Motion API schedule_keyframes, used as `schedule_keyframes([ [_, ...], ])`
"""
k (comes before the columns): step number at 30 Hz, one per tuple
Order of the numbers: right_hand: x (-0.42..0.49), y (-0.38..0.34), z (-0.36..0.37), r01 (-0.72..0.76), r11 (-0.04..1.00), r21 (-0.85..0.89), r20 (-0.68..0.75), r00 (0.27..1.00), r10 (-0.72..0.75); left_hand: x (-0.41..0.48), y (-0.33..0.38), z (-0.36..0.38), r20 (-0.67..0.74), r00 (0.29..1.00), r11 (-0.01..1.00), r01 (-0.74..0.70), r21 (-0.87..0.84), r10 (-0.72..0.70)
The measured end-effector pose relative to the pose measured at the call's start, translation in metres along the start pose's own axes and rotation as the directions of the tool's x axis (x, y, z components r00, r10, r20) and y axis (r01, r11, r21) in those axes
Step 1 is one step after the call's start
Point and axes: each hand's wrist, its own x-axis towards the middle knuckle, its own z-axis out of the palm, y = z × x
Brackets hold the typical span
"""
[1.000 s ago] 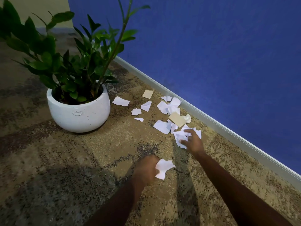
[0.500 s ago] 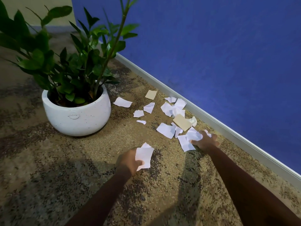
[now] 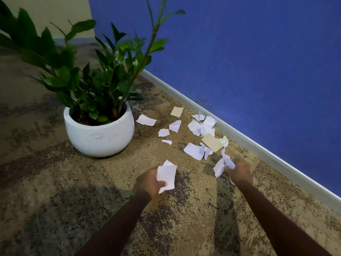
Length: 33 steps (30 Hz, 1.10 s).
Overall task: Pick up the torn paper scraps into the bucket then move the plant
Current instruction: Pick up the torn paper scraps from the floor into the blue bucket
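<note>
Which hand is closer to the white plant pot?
Left. The left hand, holding paper, is just in front of the pot; the right hand is farther off, toward the wall.

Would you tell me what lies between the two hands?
Besides the scraps they hold, only bare carpet separates left hand and right hand, per the head view.

Carpeted room (image 3: 55, 182), blue wall (image 3: 258, 61), potted plant (image 3: 96, 85)

Nothing legible anywhere: no words, numbers or brand names. Only a small round raised badge (image 3: 97, 135) on the front of the white pot (image 3: 110, 145), too small and blurred to read. Scraps (image 3: 194, 151) blank on the sides showing
</note>
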Motion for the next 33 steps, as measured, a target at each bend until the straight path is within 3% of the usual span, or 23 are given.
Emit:
schedule_keyframes([
  [5,-0.047,-0.042,0.001,0.046,0.976,0.211,0.016,0.999,-0.050,-0.011,0.007,-0.037,-0.026,0.998,0.998,-0.056,-0.029,0.055],
  [10,-0.088,-0.115,-0.002,0.095,0.927,0.364,0.129,0.980,-0.151,-0.025,0.015,-0.101,-0.058,0.994,0.995,-0.092,0.024,0.094],
  [18,-0.157,-0.252,-0.007,0.164,0.832,0.530,0.266,0.899,-0.347,-0.059,0.002,-0.222,-0.182,0.970,0.987,-0.153,0.053,0.161],
  [26,-0.228,-0.369,0.019,0.274,0.782,0.560,0.379,0.754,-0.536,-0.101,-0.033,-0.340,-0.363,0.926,0.995,-0.100,0.017,0.099],
  [33,-0.291,-0.461,0.053,0.365,0.709,0.603,0.418,0.612,-0.671,-0.139,-0.080,-0.428,-0.615,0.788,0.996,0.078,0.042,-0.036],
])
